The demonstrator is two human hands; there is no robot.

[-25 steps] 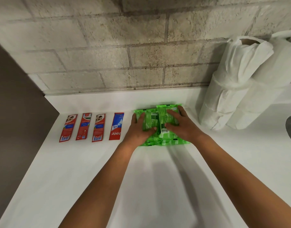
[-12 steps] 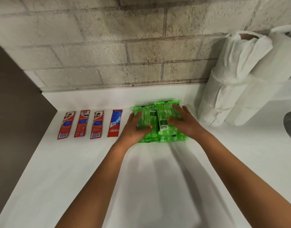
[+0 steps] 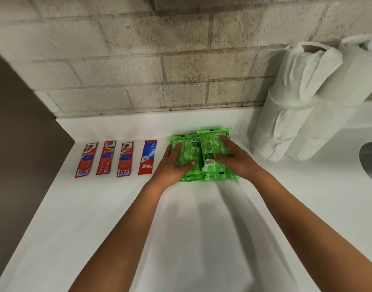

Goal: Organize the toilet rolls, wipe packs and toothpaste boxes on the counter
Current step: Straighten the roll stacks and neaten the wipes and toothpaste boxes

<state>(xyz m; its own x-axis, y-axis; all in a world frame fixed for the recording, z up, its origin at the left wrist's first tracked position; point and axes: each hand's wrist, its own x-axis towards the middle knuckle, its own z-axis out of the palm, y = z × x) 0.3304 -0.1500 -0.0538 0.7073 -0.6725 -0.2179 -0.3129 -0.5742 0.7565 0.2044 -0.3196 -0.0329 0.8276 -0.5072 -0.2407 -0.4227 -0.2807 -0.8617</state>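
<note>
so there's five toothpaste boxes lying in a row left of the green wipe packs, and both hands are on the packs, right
Not quite: the head view shows four flat toothpaste boxes, three red and one blue-and-red, not five. The rest holds: they lie in a row on the white counter left of the green plastic wipe packs, with the left hand and right hand on the packs.

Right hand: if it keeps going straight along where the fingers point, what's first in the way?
The right hand lies flat on the green wipe packs, fingers aimed up and left toward the wall. Past the packs' far edge comes bare counter, then probably the block wall; depth is unclear.
</note>
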